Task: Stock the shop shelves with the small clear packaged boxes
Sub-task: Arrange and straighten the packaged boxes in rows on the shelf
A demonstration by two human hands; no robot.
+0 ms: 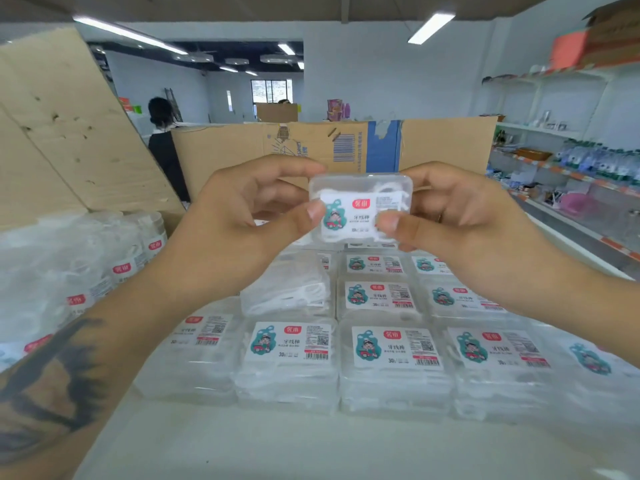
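Through the head camera I am seeing both hands raised in front of me, sharing one small clear plastic box with a white label showing a cartoon figure and a red logo. My left hand is pinching the box's left end, thumb on the label face and fingers curled behind. My right hand is pinching the right end the same way, thumb pressing the lower right corner of the label. The box is hanging in the air, label towards me, above the stock and touching none of it.

Below it, rows of identical clear labelled boxes are lying flat and packed edge to edge on the pale white shelf surface, labels up. One box in the second row is lying with no label showing, its white contents visible. At the left, a bulk bundle of the same boxes in clear wrap is sitting just beside the rows. An open brown cardboard carton is standing behind everything, its large flap leaning at the left. Far right, white wall shelves are carrying mixed goods. A person in dark clothing is standing beyond the carton.
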